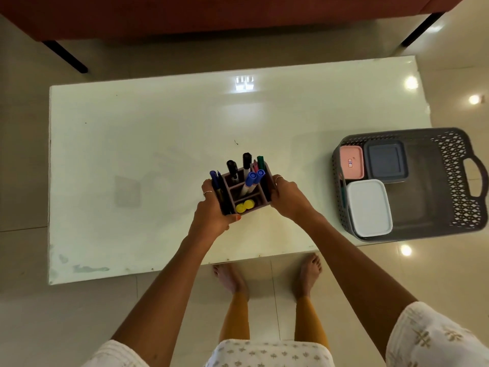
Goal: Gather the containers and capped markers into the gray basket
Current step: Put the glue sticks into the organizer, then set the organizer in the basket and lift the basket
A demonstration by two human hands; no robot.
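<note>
**Organizer held in both hands, basket waits at 3 o'clock**

Both hands clasp the organizer [244, 192] near the table's [132, 154] front edge: the left hand [214, 207] wraps its left wall, the right hand [287, 197] presses its right wall. Capped markers [247, 165] stand upright in its compartments, with two yellow discs [244, 206] in the front one.

The basket [449, 181] sits at 3 o'clock from the organizer, well apart, at the table's right end. Three lidded boxes fill its left half: pink [352, 162] at the basket's 10 o'clock, grey [385, 164] just beside it, white [369, 207] at 7 o'clock. The right half looks bare.

To do the step well, keep the organizer level so no marker tips out, carry it over the boxes, and lower it into the free half toward the handle [479, 178].
</note>
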